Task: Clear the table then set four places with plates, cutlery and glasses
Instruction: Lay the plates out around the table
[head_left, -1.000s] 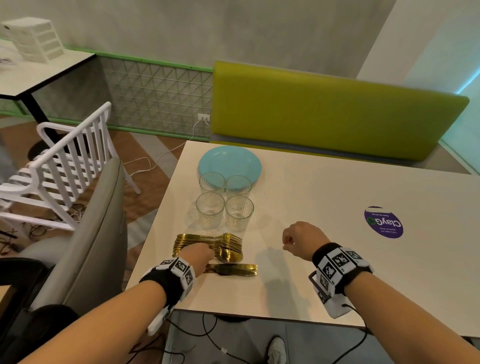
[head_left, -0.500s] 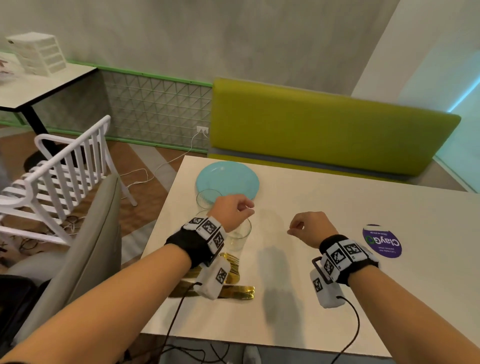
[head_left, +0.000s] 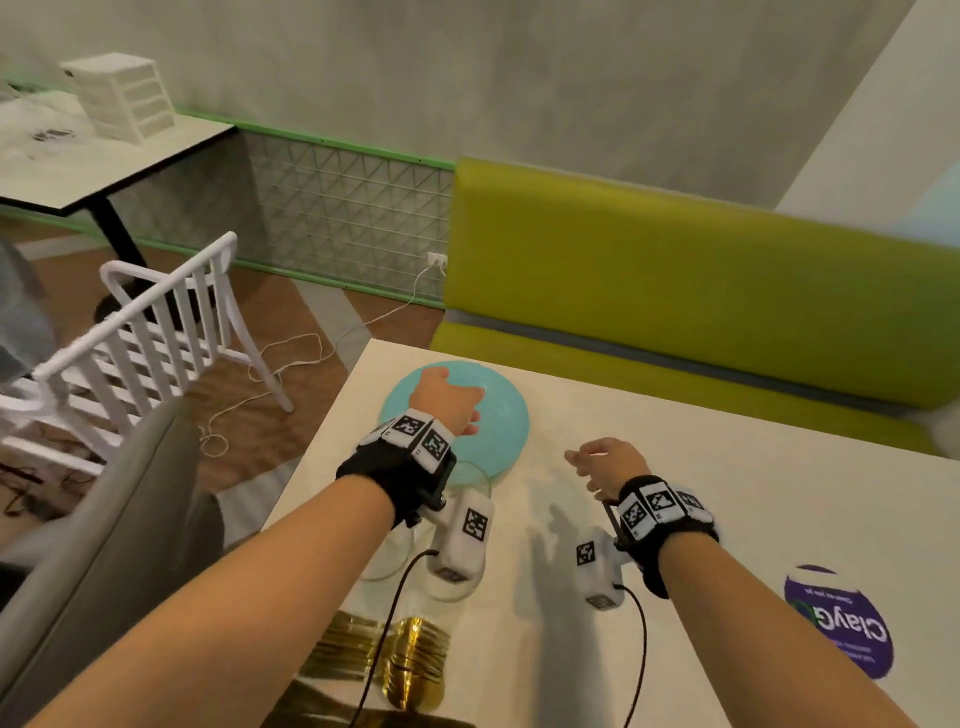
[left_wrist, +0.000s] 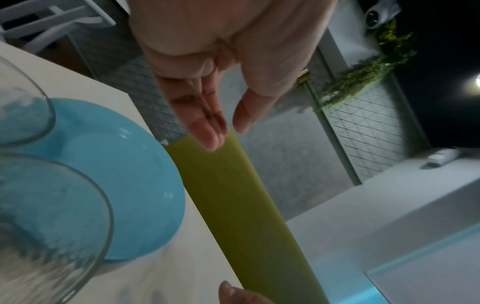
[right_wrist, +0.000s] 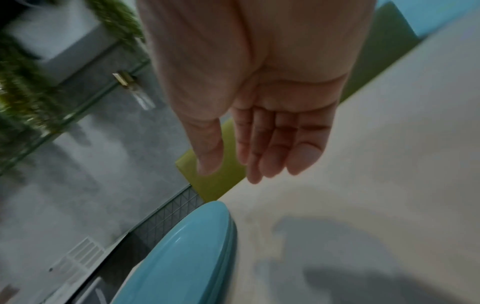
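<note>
Nothing's set yet imo: blue plates (head_left: 498, 436), glasses (left_wrist: 46, 216) and gold cutlery (head_left: 410, 660) all bunched on the counter (head_left: 701, 467). Left hand (head_left: 447, 400) over plates, right hand (head_left: 605, 460) beside, both relaxed, empty.

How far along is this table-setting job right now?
Early. Done: the table holds only the supplies, grouped at its left end: a blue plate stack, glasses and gold cutlery. In hand: nothing yet; the left hand hovers open over the plates, and the right hand is open beside them. Left: all four places, since no plate, glass or cutlery is laid out.
</note>
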